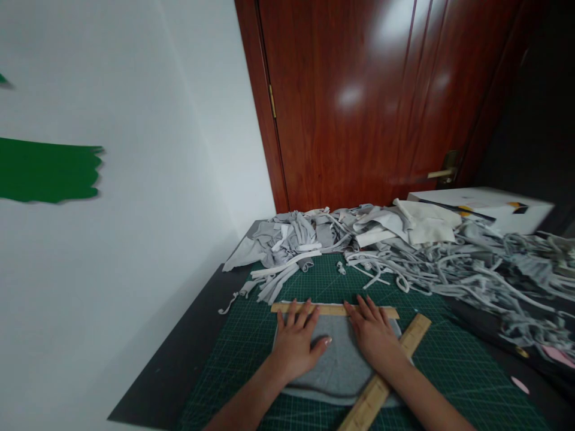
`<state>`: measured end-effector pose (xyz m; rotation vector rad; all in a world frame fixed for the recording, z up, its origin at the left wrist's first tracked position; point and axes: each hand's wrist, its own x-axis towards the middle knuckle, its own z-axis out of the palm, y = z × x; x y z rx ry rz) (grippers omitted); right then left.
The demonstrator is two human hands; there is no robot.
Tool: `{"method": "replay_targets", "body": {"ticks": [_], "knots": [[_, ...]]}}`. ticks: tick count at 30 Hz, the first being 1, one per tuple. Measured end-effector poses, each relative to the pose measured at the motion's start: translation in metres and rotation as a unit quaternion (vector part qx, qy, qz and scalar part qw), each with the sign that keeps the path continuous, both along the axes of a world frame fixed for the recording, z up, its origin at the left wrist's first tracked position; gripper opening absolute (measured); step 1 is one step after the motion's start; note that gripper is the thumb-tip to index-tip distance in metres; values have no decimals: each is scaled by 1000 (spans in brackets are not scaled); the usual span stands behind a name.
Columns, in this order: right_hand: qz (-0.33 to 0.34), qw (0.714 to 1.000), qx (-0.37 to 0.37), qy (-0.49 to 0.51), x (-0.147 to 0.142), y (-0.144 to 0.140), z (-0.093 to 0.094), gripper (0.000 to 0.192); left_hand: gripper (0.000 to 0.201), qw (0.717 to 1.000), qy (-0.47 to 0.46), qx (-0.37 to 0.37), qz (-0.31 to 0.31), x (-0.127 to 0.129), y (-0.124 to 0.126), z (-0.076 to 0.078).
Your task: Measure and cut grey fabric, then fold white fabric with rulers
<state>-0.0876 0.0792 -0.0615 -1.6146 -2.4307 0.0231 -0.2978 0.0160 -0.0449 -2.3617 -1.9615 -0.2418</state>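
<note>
Both hands are lying flat, fingers spread and gripping nothing: the left hand and right hand are pressing grey cloth on the mat, fingertips touching a ruler; scraps are lying behind

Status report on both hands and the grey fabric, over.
Left hand and right hand flat, open on grey fabric piece. Fingertips at horizontal wooden ruler. Second wooden ruler crosses diagonally under right wrist.
</note>
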Motion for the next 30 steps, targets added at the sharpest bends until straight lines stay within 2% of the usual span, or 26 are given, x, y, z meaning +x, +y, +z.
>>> {"method": "replay_targets", "body": {"ticks": [9, 16, 22, 26, 30], "knots": [[-1, 1000, 7, 10, 1, 1, -6, 46, 68, 1000, 4, -8, 1, 3, -1, 4], [1, 1000, 7, 23, 1, 1, -5, 46, 68, 1000, 2, -13, 7, 6, 0, 14], [5, 998, 38, 53, 1, -1, 7, 44, 63, 999, 10, 41, -6, 4, 4, 13], [45, 990, 104, 88, -1, -20, 26, 41, 58, 996, 19, 71, -50, 0, 9, 6], [55, 991, 75, 98, 1, -60, 37, 34, 56, 993, 21, 79, -87, -3, 13, 7]]}}
